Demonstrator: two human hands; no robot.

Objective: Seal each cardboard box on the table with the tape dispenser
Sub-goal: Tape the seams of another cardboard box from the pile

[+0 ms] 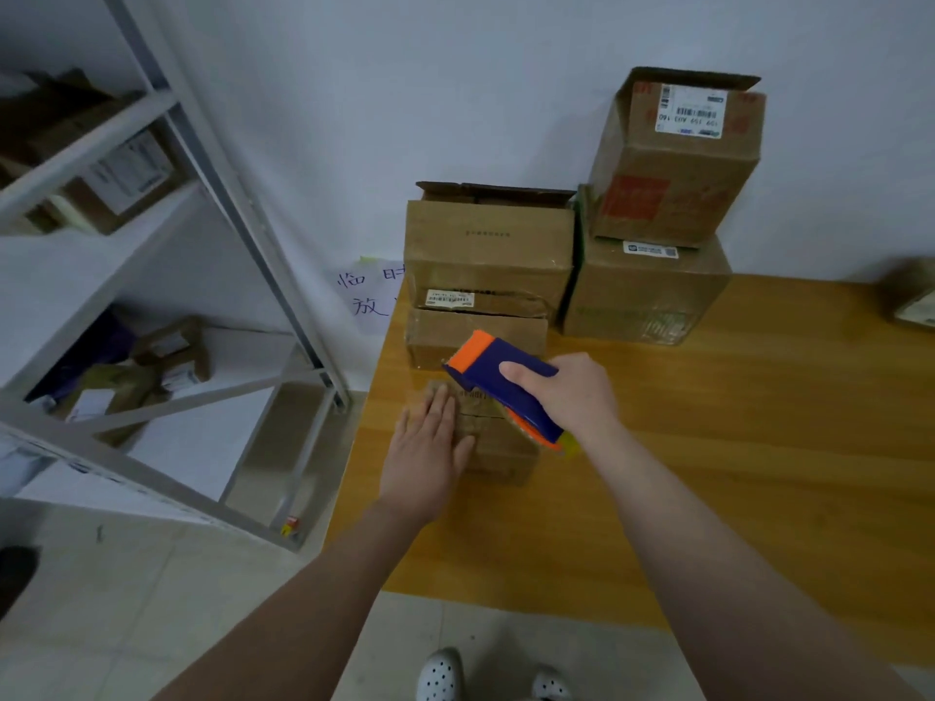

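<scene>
**Left hand (430,447) flat on a small box, right hand (566,392) gripping the tape dispenser**

The left hand lies palm down with its fingers straight on the left part of the small cardboard box (498,447), which sits near the table's left edge. The right hand is wrapped around the blue and orange tape dispenser (501,382), its thumb on the blue side. It holds the dispenser tilted over the box's top, orange end toward the wall; whether the dispenser touches the box cannot be told.

Just behind the small box is a low flat box (455,336) with a taller box (488,255) on top, its upper flaps raised. To their right stands a larger box (642,290) carrying another box (673,159) with a barcode label. All are on the wooden table (708,473) against the white wall. A further box (910,296) shows partly at the right edge. Left of the table, a grey metal rack (227,194) holds more parcels, and a handwritten paper (367,296) hangs on the wall.
</scene>
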